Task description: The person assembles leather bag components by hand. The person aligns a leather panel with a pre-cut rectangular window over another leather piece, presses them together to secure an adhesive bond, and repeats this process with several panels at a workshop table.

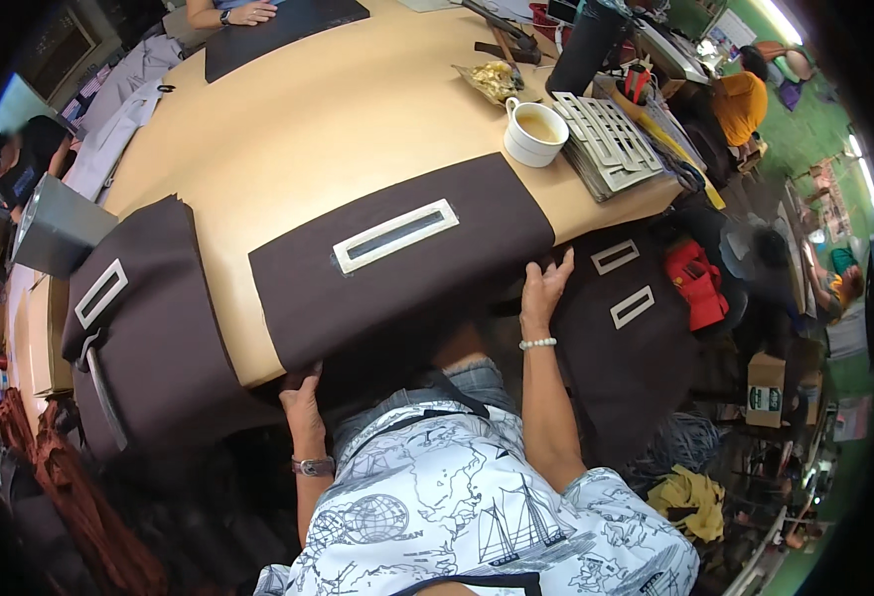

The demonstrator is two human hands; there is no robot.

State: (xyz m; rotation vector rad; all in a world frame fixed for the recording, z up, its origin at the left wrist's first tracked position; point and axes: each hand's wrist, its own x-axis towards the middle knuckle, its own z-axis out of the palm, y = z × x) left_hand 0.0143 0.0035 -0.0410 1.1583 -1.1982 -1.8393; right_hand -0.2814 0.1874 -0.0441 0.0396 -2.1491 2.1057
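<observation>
A dark brown fabric panel (397,308) lies over the table's near edge and hangs toward my lap. On its upper face sits a pale rectangular frame (397,236) around a dark slot. My left hand (303,397) is closed on the panel's lower left corner, its fingers partly hidden under the cloth. At the right edge my right hand (544,296) grips the hanging cloth near the corner; part of its hold is hidden. Another brown panel (154,328) with a similar frame (101,293) drapes over the table to the left, with a hammer-like tool (106,392) on it.
A white cup (535,134) of tan liquid stands beside a stack of pale slotted frames (611,144). More framed brown fabric (621,348) hangs at the right. A grey metal box (60,226) is at left. Across the table (288,129) rests another person's hand (251,13).
</observation>
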